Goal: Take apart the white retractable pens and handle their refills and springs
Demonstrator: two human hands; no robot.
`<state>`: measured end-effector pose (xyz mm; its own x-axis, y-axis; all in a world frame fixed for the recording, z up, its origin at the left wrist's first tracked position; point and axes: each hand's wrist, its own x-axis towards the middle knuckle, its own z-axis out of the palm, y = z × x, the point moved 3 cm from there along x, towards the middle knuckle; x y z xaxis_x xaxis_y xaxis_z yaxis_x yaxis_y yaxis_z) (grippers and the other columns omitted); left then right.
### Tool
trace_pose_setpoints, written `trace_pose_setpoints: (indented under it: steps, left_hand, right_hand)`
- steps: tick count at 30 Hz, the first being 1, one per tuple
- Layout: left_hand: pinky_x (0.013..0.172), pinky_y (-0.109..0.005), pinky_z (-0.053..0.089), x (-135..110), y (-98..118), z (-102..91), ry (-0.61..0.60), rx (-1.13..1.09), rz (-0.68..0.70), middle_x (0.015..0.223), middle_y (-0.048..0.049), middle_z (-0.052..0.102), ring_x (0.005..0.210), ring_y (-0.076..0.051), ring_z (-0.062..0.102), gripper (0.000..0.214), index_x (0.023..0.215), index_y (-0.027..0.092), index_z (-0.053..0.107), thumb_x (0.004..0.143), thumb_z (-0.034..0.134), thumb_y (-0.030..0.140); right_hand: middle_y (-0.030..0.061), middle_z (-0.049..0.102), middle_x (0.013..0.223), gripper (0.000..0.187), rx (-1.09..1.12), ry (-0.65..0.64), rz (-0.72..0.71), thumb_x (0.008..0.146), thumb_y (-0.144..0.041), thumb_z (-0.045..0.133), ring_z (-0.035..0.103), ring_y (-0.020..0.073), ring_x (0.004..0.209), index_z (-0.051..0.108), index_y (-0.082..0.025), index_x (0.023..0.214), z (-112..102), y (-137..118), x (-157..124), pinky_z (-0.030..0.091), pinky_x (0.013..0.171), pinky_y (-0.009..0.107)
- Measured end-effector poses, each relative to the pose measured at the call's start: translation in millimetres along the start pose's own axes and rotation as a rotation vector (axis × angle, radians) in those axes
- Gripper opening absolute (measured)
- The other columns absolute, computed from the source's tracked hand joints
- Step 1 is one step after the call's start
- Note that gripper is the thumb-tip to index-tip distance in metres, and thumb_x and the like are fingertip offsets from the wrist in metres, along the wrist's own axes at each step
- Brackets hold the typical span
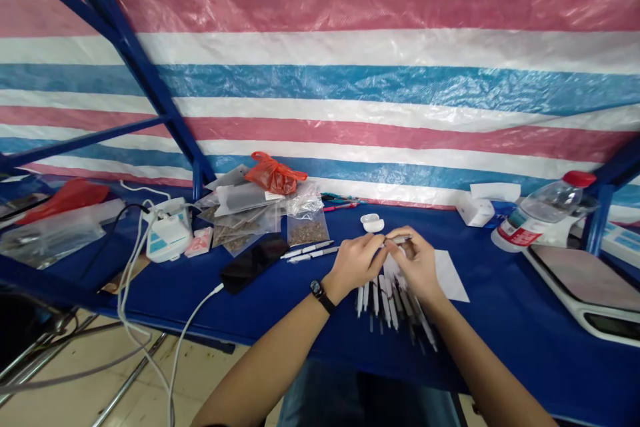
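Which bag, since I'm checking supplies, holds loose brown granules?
The front right bag: its granules lie heaped at the bottom, while the bags left of it hold longer, stick-like pieces.

The room looks brightly and evenly lit, though I can't see where the light comes from. A pale sheen runs along the creases of the striped plastic tarpaulin [380,47], and the blue tabletop [500,327] carries a soft glare. Only faint shadows gather beneath the hands [385,267]. The wide view bows the blue steel frame [125,60] near the edges, and fine detail looks slightly soft.
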<state>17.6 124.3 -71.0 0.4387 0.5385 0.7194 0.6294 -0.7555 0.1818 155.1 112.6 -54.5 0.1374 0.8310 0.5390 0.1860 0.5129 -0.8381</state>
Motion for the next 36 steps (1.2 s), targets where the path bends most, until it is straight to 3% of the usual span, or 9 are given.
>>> trace_pose_setpoints:
  steps: [4, 8, 15, 20, 23, 26, 29, 32, 36]
  left_hand:
    - [0.059, -0.026, 0.043, -2, 0, 3.0, -0.125, -0.023, -0.079, 0.084, -0.0059, 0.070, 0.076, -0.020, 0.071, 0.032, 0.102, 0.018, 0.062, 0.108, 0.037, 0.037]
    - [0.063, -0.025, 0.046, -1, 1, 2.0, -0.166, -0.036, -0.122, 0.096, -0.0059, 0.073, 0.086, -0.019, 0.073, 0.026, 0.109, 0.019, 0.061, 0.108, 0.040, 0.034]
    - [0.065, -0.026, 0.049, -1, -4, 8.4, -0.121, -0.057, -0.140, 0.102, -0.0063, 0.075, 0.087, -0.020, 0.074, 0.022, 0.107, 0.020, 0.061, 0.107, 0.043, 0.032]
    - [0.066, -0.025, 0.050, 1, -7, 14.6, -0.118, -0.108, -0.159, 0.097, -0.0051, 0.075, 0.083, -0.019, 0.073, 0.019, 0.108, 0.020, 0.061, 0.106, 0.044, 0.030]
    - [0.065, -0.025, 0.049, 1, -9, 17.5, -0.127, -0.134, -0.159, 0.094, -0.0045, 0.074, 0.079, -0.019, 0.072, 0.021, 0.108, 0.020, 0.061, 0.106, 0.043, 0.030]
    - [0.065, -0.025, 0.048, 0, -10, 19.4, -0.124, -0.159, -0.157, 0.091, -0.0039, 0.074, 0.077, -0.018, 0.071, 0.021, 0.105, 0.020, 0.061, 0.106, 0.043, 0.030]
    - [0.064, -0.024, 0.046, 0, -11, 20.2, -0.115, -0.162, -0.178, 0.087, -0.0032, 0.072, 0.071, -0.017, 0.068, 0.019, 0.103, 0.020, 0.062, 0.105, 0.045, 0.029]
    - [0.063, -0.024, 0.045, 0, -11, 20.5, -0.115, -0.183, -0.191, 0.085, -0.0027, 0.071, 0.066, -0.016, 0.065, 0.018, 0.105, 0.020, 0.061, 0.104, 0.045, 0.029]
    - [0.062, -0.024, 0.043, 0, -11, 21.4, -0.127, -0.200, -0.192, 0.079, -0.0012, 0.068, 0.063, -0.015, 0.063, 0.019, 0.102, 0.020, 0.061, 0.105, 0.044, 0.030]
  right_hand:
    - [0.0008, 0.067, 0.071, 0.028, 0.083, 0.086, 0.108, 0.067, -0.044, 0.087, 0.059, 0.0167, 0.064, 0.069, -0.023, 0.074, -2, 5, 0, 0.050, 0.062, 0.031]
    - [-0.0018, 0.070, 0.073, 0.047, 0.303, 0.104, 0.267, 0.053, -0.038, 0.095, 0.062, 0.0172, 0.069, 0.074, -0.027, 0.093, 1, 9, 2, 0.052, 0.070, 0.033]
    - [-0.0005, 0.069, 0.072, 0.042, 0.319, 0.142, 0.321, 0.049, -0.039, 0.097, 0.065, 0.0197, 0.073, 0.071, -0.024, 0.078, 0, 18, 3, 0.052, 0.078, 0.038]
    - [-0.0011, 0.074, 0.077, 0.055, 0.456, 0.079, 0.418, 0.052, -0.032, 0.094, 0.069, 0.0224, 0.085, 0.073, -0.028, 0.104, -4, 18, 4, 0.051, 0.091, 0.042]
    - [0.0015, 0.076, 0.091, 0.041, 0.457, 0.053, 0.410, 0.057, -0.035, 0.091, 0.069, 0.0240, 0.094, 0.074, -0.028, 0.094, -4, 15, 4, 0.052, 0.092, 0.042]
    - [0.0000, 0.072, 0.078, 0.036, 0.400, 0.091, 0.421, 0.052, -0.038, 0.094, 0.067, 0.0212, 0.082, 0.073, -0.025, 0.079, -5, 17, 5, 0.053, 0.086, 0.040]
    - [-0.0020, 0.068, 0.070, 0.042, 0.395, 0.093, 0.463, 0.049, -0.035, 0.095, 0.066, 0.0197, 0.075, 0.076, -0.024, 0.085, -7, 19, 5, 0.053, 0.088, 0.042]
    - [0.0011, 0.075, 0.083, 0.052, 0.445, 0.065, 0.474, 0.051, -0.030, 0.094, 0.070, 0.0228, 0.087, 0.077, -0.026, 0.101, -8, 19, 5, 0.052, 0.094, 0.045]
    - [0.0012, 0.074, 0.082, 0.041, 0.397, 0.098, 0.450, 0.054, -0.034, 0.093, 0.070, 0.0241, 0.090, 0.076, -0.025, 0.090, -8, 20, 5, 0.053, 0.093, 0.045]
